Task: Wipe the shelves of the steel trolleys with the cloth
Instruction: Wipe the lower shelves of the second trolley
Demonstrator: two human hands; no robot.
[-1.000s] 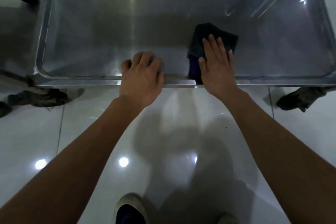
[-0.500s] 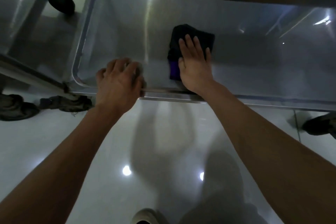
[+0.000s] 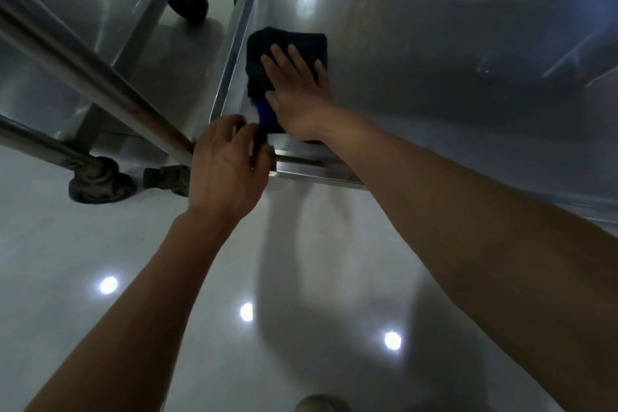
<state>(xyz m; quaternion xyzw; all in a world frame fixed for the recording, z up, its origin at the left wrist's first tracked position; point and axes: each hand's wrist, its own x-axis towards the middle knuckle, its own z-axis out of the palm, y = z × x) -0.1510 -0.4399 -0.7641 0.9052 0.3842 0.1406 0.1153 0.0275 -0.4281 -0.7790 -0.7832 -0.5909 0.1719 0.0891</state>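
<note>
Cloth (image 3: 287, 53) lies flat under our right hand (image 3: 297, 94), fingers straight, pressing, unswept shelf (image 3: 434, 94) stretching rightward; left hand (image 3: 227, 170) curls round the near rim.

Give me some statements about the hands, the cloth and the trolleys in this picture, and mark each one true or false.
1. The right hand presses flat on the dark folded cloth. True.
2. The cloth lies at the right end of the steel trolley shelf. False: near its left end.
3. The left hand is at the shelf's front rim. True.
4. The left hand holds a spray bottle. False: no bottle shows.
5. A second steel trolley stands at left. True.
</note>
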